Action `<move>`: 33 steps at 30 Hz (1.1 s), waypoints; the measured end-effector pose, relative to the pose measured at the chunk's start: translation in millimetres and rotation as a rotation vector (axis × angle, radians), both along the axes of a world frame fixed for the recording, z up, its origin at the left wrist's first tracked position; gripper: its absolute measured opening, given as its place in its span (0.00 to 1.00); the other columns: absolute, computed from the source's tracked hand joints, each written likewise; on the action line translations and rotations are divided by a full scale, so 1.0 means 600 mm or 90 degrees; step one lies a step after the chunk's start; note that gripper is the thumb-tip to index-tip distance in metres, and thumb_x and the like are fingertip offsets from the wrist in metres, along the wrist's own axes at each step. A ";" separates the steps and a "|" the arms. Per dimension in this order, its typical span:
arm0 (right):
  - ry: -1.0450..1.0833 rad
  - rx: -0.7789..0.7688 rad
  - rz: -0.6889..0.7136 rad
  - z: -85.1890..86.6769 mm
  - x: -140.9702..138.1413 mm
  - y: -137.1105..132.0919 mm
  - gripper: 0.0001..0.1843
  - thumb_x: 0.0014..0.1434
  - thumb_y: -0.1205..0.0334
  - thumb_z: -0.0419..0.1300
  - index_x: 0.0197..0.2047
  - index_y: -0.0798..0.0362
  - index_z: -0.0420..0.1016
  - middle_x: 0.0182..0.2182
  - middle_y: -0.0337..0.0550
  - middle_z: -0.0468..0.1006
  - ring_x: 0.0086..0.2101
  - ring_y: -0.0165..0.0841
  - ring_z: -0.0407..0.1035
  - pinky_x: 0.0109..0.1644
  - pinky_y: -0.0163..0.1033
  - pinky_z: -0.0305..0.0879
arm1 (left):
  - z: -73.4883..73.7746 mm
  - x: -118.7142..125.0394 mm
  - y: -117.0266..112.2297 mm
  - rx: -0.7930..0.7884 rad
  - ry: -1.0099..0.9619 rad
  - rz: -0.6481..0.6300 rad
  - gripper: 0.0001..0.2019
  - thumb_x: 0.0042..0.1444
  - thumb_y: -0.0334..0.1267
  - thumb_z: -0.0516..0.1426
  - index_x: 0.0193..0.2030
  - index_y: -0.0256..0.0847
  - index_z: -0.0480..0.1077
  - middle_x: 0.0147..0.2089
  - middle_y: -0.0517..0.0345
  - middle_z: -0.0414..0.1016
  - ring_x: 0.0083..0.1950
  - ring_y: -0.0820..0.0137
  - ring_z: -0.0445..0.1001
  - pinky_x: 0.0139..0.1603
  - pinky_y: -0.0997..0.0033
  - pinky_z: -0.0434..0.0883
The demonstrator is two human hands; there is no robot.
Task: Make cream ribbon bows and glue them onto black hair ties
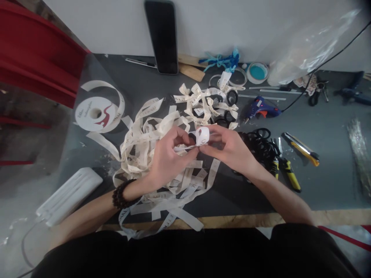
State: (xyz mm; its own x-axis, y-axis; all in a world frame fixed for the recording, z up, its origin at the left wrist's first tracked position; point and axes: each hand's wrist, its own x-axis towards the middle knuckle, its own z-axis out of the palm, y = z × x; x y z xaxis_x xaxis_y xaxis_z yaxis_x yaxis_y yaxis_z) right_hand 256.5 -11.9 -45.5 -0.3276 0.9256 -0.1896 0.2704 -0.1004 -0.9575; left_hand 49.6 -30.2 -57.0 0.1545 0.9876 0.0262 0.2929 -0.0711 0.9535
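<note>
Between my two hands a white printed ribbon [203,136] is bent into a loop. My left hand [171,154] pinches one side of it with thumb and fingers. From the right, my right hand [228,148] grips the other side, its fingertips meeting the left thumb. Something small and dark shows beside the loop at the left fingers, too hidden to name. Under and around my left hand lies a heap of cream ribbon strips [136,143] with printed letters. Just beyond my hands sit several ribbon bows [197,96], some with black hair ties [232,97].
A ribbon spool [84,112] lies at the left, with a white power strip [72,195] nearer. To the right are black hair ties [259,144], yellow-handled pliers [291,175], a utility knife [303,148] and a blue glue gun [262,108]. A phone [162,36] leans on the wall.
</note>
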 end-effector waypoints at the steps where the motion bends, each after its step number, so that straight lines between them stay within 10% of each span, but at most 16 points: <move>1: -0.017 0.005 -0.002 0.003 0.000 -0.001 0.27 0.58 0.56 0.74 0.59 0.50 0.79 0.46 0.45 0.88 0.47 0.44 0.84 0.50 0.47 0.79 | 0.000 0.000 -0.001 0.001 0.007 0.001 0.12 0.57 0.33 0.67 0.39 0.43 0.67 0.37 0.62 0.75 0.38 0.70 0.77 0.40 0.69 0.74; 11: -0.074 0.059 -0.061 0.003 0.004 -0.009 0.26 0.55 0.61 0.75 0.56 0.50 0.80 0.32 0.37 0.87 0.37 0.40 0.83 0.41 0.42 0.74 | -0.003 0.001 0.002 -0.076 -0.035 -0.012 0.13 0.56 0.35 0.69 0.37 0.43 0.67 0.35 0.62 0.74 0.37 0.70 0.76 0.39 0.69 0.72; 33: -0.143 0.142 -0.034 0.019 -0.005 -0.017 0.13 0.60 0.58 0.73 0.47 0.47 0.78 0.40 0.38 0.88 0.44 0.39 0.84 0.48 0.40 0.75 | -0.023 -0.004 0.002 -0.277 -0.248 -0.002 0.18 0.58 0.44 0.72 0.45 0.45 0.68 0.37 0.57 0.84 0.39 0.63 0.86 0.38 0.69 0.80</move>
State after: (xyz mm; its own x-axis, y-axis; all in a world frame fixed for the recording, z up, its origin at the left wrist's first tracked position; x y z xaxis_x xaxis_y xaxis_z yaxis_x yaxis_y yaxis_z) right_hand 253.5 -22.0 -34.3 -0.2501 0.9673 -0.0423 0.4776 0.0852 -0.8744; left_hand 47.3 -28.8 -71.0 0.2175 0.9197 -0.3269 -0.0841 0.3513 0.9325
